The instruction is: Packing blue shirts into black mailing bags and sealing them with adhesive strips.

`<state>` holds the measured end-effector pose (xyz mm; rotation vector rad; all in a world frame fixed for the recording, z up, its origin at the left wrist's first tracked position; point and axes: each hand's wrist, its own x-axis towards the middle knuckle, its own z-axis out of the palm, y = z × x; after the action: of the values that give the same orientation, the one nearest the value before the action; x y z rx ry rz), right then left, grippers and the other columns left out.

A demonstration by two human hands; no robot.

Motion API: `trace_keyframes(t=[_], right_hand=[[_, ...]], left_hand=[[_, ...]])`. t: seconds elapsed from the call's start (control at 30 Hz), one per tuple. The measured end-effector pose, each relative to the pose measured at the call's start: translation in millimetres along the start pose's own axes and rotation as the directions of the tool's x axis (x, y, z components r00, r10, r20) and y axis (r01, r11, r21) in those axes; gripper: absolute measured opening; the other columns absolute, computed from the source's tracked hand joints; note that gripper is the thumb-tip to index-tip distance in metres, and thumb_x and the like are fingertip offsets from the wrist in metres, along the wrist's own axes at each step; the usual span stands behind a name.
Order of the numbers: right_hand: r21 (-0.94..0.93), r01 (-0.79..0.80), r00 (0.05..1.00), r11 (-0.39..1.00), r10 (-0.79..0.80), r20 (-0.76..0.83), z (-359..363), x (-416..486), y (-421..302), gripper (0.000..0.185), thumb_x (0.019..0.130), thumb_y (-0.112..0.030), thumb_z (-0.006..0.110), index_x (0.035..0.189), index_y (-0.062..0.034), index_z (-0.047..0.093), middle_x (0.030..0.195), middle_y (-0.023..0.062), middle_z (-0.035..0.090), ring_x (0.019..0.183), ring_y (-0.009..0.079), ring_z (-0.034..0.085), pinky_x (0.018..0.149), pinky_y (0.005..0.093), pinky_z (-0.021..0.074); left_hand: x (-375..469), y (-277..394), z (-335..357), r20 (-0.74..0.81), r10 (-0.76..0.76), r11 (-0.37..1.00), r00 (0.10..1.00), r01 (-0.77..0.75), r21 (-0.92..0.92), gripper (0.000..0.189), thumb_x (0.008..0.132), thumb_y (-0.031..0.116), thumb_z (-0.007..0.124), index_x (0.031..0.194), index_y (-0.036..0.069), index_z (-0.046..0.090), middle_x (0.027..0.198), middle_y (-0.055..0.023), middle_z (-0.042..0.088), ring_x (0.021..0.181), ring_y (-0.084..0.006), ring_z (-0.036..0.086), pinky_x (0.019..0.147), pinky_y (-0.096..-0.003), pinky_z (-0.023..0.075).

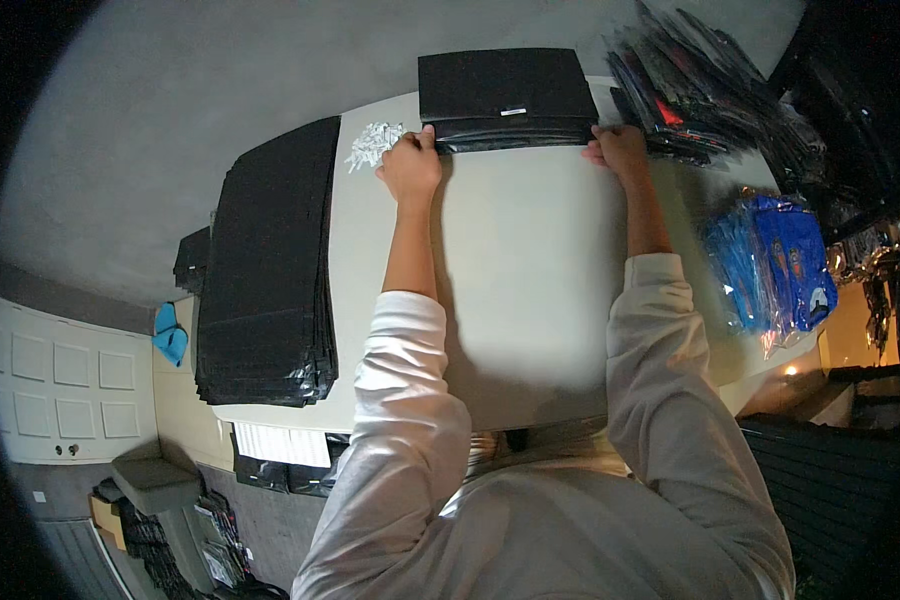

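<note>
A stack of flat black packages (506, 86), the top one bearing a small white label (513, 112), lies at the table's far edge. My left hand (412, 166) holds the stack's near left corner, thumb on top. At the near right corner is my right hand (619, 148), its thumb and fingers at the stack's edge; whether they close on it cannot be made out. A heap of small white labels or strips (375, 144) lies just left of my left hand. Farther left, a tall pile of larger black sheets or bags (270, 262) covers the table's side.
Clear-wrapped dark packages (690, 97) are piled at the far right of the white table (525, 277). Blue items in clear plastic (776, 262) lie nearer on the right. Below the table's left front edge is a sheet of white paper (283, 445) on black packages.
</note>
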<state>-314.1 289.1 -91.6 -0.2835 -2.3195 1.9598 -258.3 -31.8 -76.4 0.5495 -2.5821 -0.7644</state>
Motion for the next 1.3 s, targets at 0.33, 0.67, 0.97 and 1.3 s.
trace_keyframes(t=[0.33,0.67,0.97,1.3], right_hand=[[0.073,-0.122,0.993,0.99,0.121,0.011,-19.7,20.4,11.3,0.038,0.101,-0.025,0.064,0.097,0.0132,0.065,0.078,0.0225,0.073,0.061,0.0311,0.075,0.05,0.0369,0.0619],[-0.005,-0.109,0.976,0.994,0.108,0.189,-21.4,9.5,5.9,0.029,0.1,-0.028,0.066,0.099,-0.0001,0.072,0.078,0.0115,0.074,0.061,0.0173,0.072,0.051,0.0271,0.0572],[-0.042,-0.112,0.968,0.993,0.118,0.223,-28.1,13.0,10.3,0.028,0.1,-0.023,0.066,0.095,0.004,0.071,0.081,0.0117,0.073,0.062,0.0146,0.068,0.051,0.0261,0.0547],[-0.095,-0.058,0.977,0.994,0.076,0.199,-22.9,15.1,10.2,0.028,0.102,-0.019,0.062,0.102,0.0085,0.067,0.084,0.0168,0.074,0.066,0.0222,0.073,0.054,0.0321,0.0605]], left_hand=[[-2.6,-6.2,1.4,-0.053,-0.013,0.984,0.998,0.003,-0.178,0.036,0.103,0.04,0.05,0.126,0.014,0.059,0.105,-0.0165,0.076,0.107,-0.038,0.069,0.103,-0.0562,0.0369],[0.3,-23.4,1.3,-0.01,0.047,0.974,0.999,-0.048,-0.222,0.043,0.094,0.023,0.065,0.135,0.018,0.054,0.105,-0.0106,0.076,0.107,-0.0314,0.07,0.104,-0.053,0.0346],[-0.9,-16.8,-3.3,0.054,0.049,0.955,0.997,-0.031,-0.296,0.056,0.085,0.019,0.07,0.138,0.017,0.056,0.109,-0.0093,0.076,0.11,-0.0282,0.069,0.108,-0.0533,0.0303],[-1.7,-18.2,-0.8,-0.016,0.09,0.964,0.996,-0.091,-0.25,0.042,0.089,0.021,0.065,0.131,0.013,0.062,0.107,-0.0153,0.077,0.106,-0.0334,0.071,0.101,-0.0422,0.0448]])
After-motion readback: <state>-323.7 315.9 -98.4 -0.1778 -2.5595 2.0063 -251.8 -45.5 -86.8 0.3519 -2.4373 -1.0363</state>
